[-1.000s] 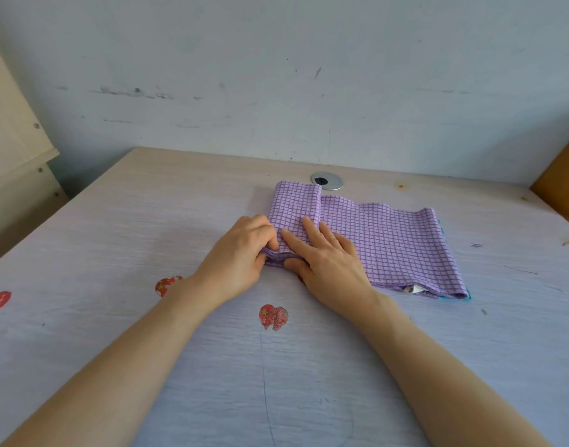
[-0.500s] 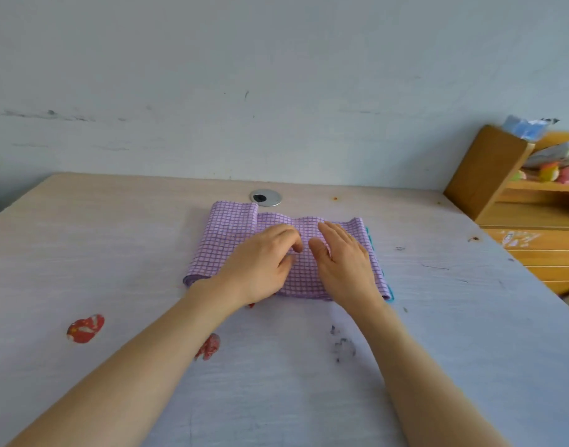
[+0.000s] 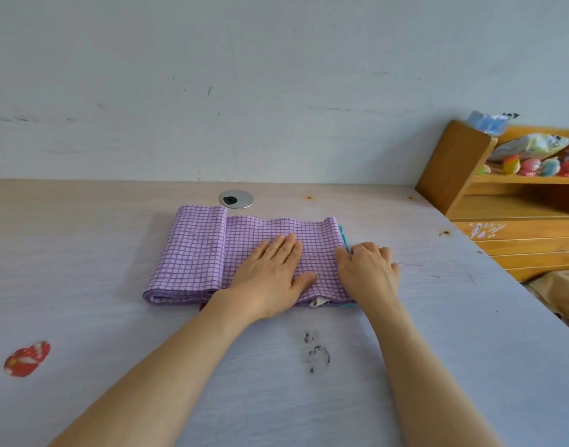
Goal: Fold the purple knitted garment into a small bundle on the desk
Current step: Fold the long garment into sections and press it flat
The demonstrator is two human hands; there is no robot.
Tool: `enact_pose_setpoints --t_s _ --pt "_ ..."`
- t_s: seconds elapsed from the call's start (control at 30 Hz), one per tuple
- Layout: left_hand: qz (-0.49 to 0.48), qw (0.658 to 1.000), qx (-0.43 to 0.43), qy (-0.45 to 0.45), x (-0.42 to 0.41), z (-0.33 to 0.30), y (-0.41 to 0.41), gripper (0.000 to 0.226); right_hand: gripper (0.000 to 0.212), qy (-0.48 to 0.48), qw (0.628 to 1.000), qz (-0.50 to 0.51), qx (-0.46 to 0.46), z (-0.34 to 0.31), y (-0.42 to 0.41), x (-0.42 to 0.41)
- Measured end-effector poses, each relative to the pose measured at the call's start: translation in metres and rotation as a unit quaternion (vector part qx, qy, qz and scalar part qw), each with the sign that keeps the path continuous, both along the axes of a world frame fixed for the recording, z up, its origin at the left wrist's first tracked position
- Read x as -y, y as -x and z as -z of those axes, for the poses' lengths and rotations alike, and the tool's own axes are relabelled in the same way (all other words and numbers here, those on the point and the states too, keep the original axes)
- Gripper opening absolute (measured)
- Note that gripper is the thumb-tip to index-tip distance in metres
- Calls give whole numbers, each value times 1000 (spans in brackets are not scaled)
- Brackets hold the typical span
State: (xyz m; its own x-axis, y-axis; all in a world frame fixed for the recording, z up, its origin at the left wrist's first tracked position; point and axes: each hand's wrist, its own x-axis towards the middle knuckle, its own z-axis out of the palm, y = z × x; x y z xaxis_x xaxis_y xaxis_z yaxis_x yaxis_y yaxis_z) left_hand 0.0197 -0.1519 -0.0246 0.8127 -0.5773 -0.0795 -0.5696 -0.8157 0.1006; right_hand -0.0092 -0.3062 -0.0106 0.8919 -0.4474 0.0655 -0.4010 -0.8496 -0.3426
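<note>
Head view, read from left to right. A red, roughly heart-shaped sticker (image 3: 26, 358) with pale markings lies flat on the near left of the desk (image 3: 83, 253), a pale wood-grain surface with a smooth, faintly streaked finish. At the middle of the desk lies the purple garment (image 3: 196, 253), a thin cloth of lilac ground crossed by a fine darker grid, folded into a flat oblong; its left third carries an extra layer, giving a raised, straight-edged panel with a rounded fold along the near edge. Just behind it, a round metal cable grommet (image 3: 236, 199) with a dark opening sits flush in the desk. The left hand (image 3: 270, 279) rests palm down on the cloth, fingers straight and together, thumb spread, grasping nothing. The right hand (image 3: 367, 272) is at the cloth's right edge, fingers curled over it beside a turquoise trim (image 3: 341, 232); whether they pinch the fabric cannot be told. Dark scuff marks (image 3: 315, 350) fleck the desk between the forearms. At far right stands an orange-brown wooden shelf unit (image 3: 451, 169) with slatted front, holding small, blurred, colourful figurines (image 3: 541, 166).
</note>
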Motion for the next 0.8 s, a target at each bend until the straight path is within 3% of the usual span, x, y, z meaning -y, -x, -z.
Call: enact_pose_setpoints --t_s 0.27,0.53,0.63,0.73,0.8 --pt "-5 1000 0 17 0 -1 2 69 36 -92 995 -23 37 -2 -8 -6" --pt "-6 999 -2 33 -1 0 2 70 52 -95 995 -4 25 -15 -1 -7" --pt "-5 999 -9 32 0 -1 4 70 49 -240 970 -4 45 -22 -1 -3" --pt "-5 999 -14 32 -1 -2 7 67 29 -434 899 -46 39 -29 2 0" --pt "-4 999 -9 37 -1 -2 9 61 31 -497 864 -83 21 -31 4 2"
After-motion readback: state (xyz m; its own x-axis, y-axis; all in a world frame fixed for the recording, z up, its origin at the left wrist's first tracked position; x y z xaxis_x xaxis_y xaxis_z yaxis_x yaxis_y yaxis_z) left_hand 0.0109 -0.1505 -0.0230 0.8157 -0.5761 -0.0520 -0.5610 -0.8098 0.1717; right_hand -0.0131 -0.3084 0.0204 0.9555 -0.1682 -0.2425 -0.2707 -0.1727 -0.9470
